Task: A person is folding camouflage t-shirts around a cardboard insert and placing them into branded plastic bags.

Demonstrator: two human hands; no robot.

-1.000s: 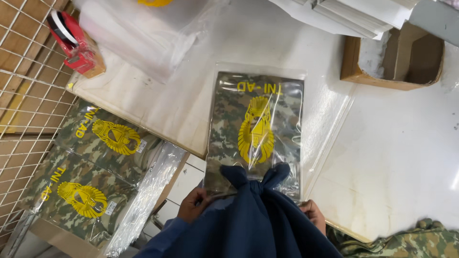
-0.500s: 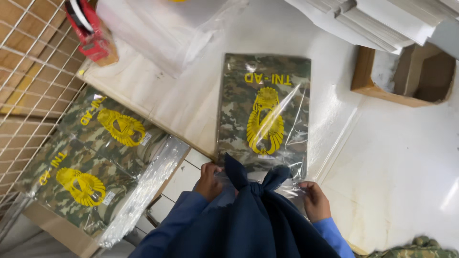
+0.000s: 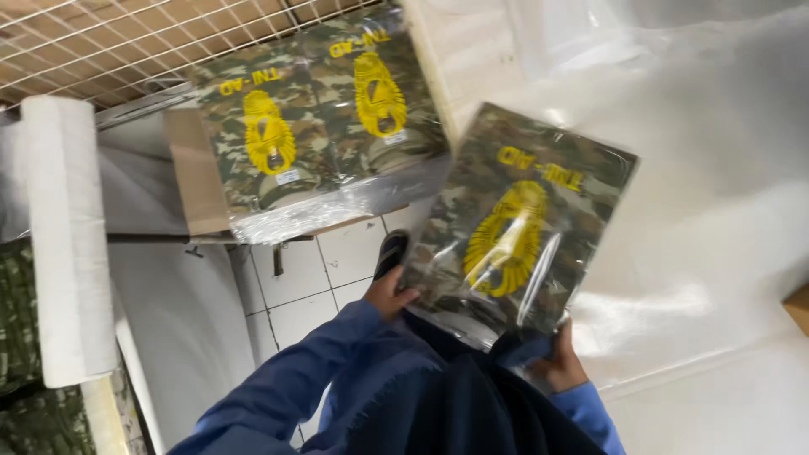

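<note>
I hold a flat clear-plastic bag with a camouflage garment and a yellow emblem [image 3: 518, 223] in both hands, lifted and tilted above the white table [image 3: 725, 194]. My left hand [image 3: 389, 291] grips its near-left edge. My right hand [image 3: 560, 364] grips its near-right corner. To the left lies a stack of like camouflage packages [image 3: 324, 126] on a brown cardboard base.
A wire mesh rack [image 3: 126, 42] runs along the top left. A white roll [image 3: 72, 236] stands at the left over grey sheeting. White floor tiles [image 3: 299, 291] and a dark shoe [image 3: 392, 248] show below the table edge.
The package has come up off the table and turned toward the left, held in both hands. The view has swung left, bringing the stack closer.
</note>
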